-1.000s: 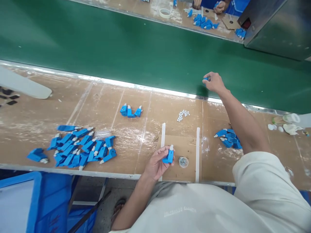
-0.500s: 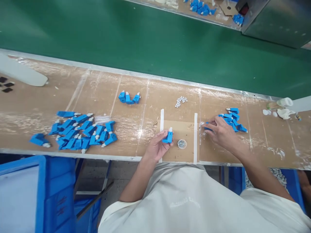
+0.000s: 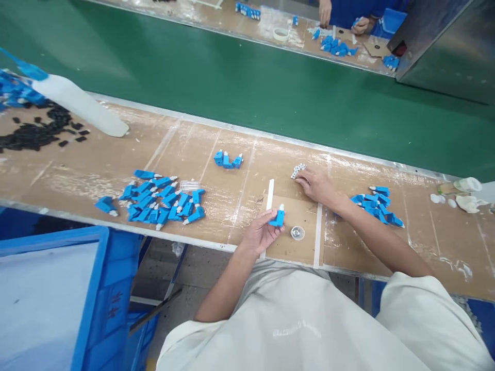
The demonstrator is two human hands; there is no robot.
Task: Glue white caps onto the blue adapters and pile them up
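Note:
My left hand (image 3: 264,232) is closed round a blue plastic block with a white tip (image 3: 277,217), held upright between thumb and fingers above the cardboard pad. My right hand (image 3: 312,184) reaches to a small pile of white pieces (image 3: 297,170). Its fingertips are drawn together at the pile's near edge; whatever lies between them is hidden. Close to the left hand, a small round clear dish (image 3: 297,233) with shiny metal bits rests on the cardboard pad (image 3: 288,250).
Many blue blocks (image 3: 149,198) lie to the left, several more (image 3: 228,161) farther back, another heap (image 3: 377,206) right. A white bottle (image 3: 85,105) lies beside black pieces (image 3: 42,129). Beyond the green belt (image 3: 216,77), a co-worker's hands (image 3: 325,13) show. A blue crate (image 3: 104,288) stands lower left.
My right hand has moved left and away from me, from the right heap of blue blocks to the white pieces. The left hand still holds its block. The view has shifted left and up.

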